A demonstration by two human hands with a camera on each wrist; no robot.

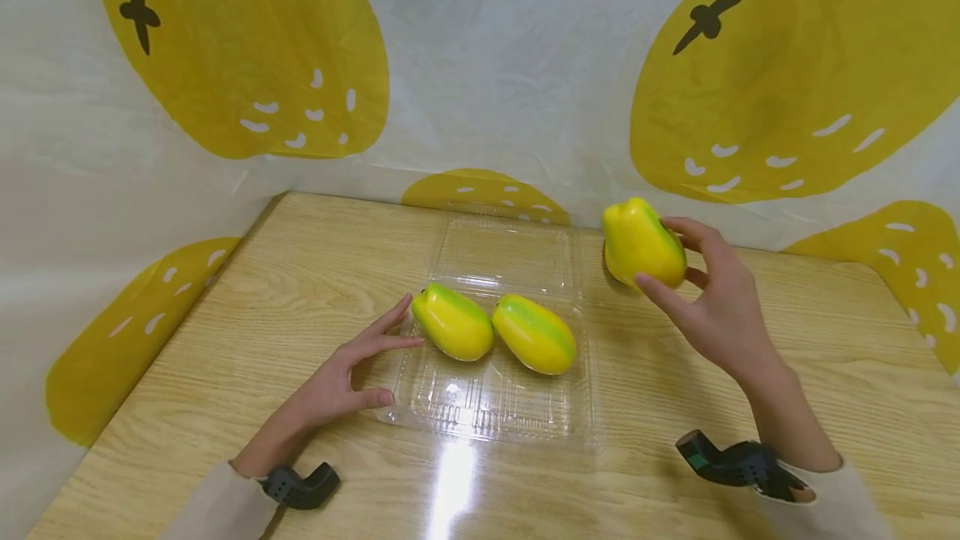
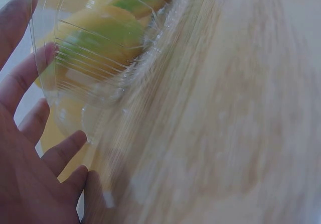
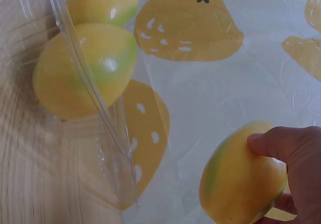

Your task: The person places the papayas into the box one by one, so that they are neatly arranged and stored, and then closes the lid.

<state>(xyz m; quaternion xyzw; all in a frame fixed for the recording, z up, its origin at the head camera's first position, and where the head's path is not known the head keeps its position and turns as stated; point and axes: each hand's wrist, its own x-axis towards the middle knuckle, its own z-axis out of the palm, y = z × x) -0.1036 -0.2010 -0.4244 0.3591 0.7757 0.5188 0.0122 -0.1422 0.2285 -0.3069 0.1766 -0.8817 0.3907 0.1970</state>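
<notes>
Beside the clear plastic tray (image 1: 517, 427), on its right and a little behind, the right hand (image 1: 716, 307) holds a yellow-green mango (image 1: 642, 242) off the counter (image 1: 225, 340); thumb and fingertips curl round it, a light pinch at the surface and not a full palm wrap. Two more mangoes (image 1: 453, 322) (image 1: 534, 333) lie in the tray touching each other, toward its left and middle, filling most of the width. The left hand (image 1: 352, 373) rests at the tray's left edge, fingers straight and spread, fingertips against the rim beside the nearer fruit; it steadies and grips nothing. Risks, as judged: the skin is glossy and the hold shallow, so the held mango could slip or roll out of the fingers. Free room in the tray is only at its right, so a fruit set down there may nudge the middle mango and start both rolling. Thin and light, the tray has its lid folded open behind; an off-centre load could tip or slide it, since the left hand only presses at one edge.
</notes>
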